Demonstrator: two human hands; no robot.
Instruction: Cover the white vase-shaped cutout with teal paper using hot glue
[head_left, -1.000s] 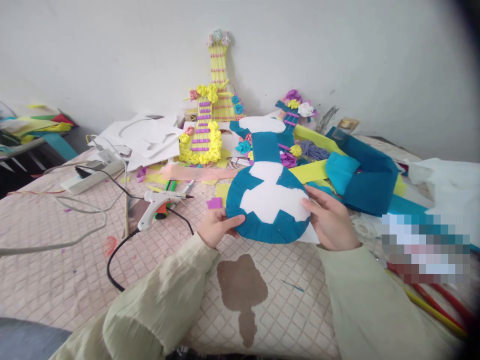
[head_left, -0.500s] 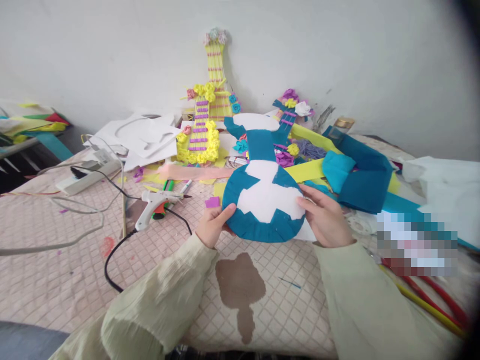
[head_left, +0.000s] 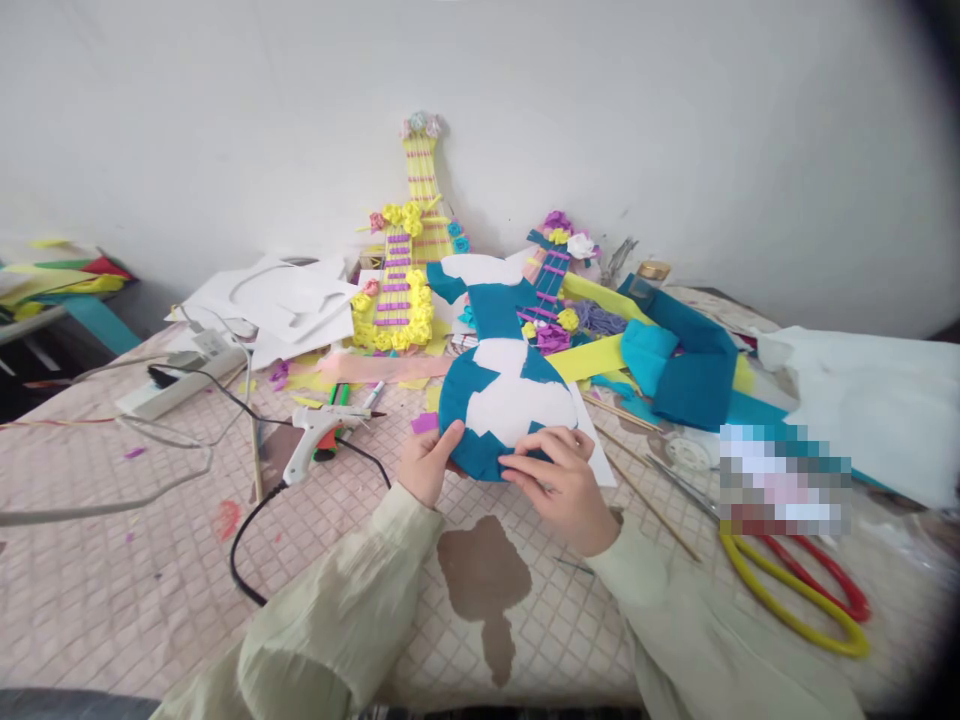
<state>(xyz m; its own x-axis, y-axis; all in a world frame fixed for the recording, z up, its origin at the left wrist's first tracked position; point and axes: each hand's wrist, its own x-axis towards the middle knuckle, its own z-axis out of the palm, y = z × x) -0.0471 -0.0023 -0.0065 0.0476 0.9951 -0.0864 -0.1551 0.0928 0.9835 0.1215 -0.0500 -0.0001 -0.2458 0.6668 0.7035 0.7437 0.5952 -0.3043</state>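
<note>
**Q:** What are your hands doing, and where is the piece?

**A:** Your left hand (head_left: 429, 468) pinches the guitar-shaped cutout (head_left: 504, 385) at its lower left rim, thumb on top, fingers closed underneath. Your right hand (head_left: 564, 484) lies on the lower edge of the round body, fingers (head_left: 525, 466) pressing the teal paper flat rather than gripping. The cutout rests on the table just ahead of you at 12 o'clock, neck pointing away toward the wall.

**Q:** How finished does it look?

**A:** Partly, I'd judge. Teal paper wraps the rim of the body and the neck, but a white patch remains bare in the middle of the body and another at the head. It carries no strings or flowers, unlike the yellow decorated guitar (head_left: 409, 255) leaning on the wall at 11 o'clock.

**Q:** And the surface and room?

**A:** A pale quilted cloth (head_left: 135, 560) covers the table, with a brown guitar-shaped stain (head_left: 484, 580) directly below your hands. A glue gun (head_left: 319, 440) lies at 10 o'clock, its black cord trailing toward you. A power strip (head_left: 176, 375) sits further left. Teal and yellow paper scraps (head_left: 675, 375) pile up at 1 o'clock; red and yellow loops (head_left: 806, 600), too blurred to identify, lie at 4 o'clock. Behind everything is a plain white wall (head_left: 675, 130).
</note>
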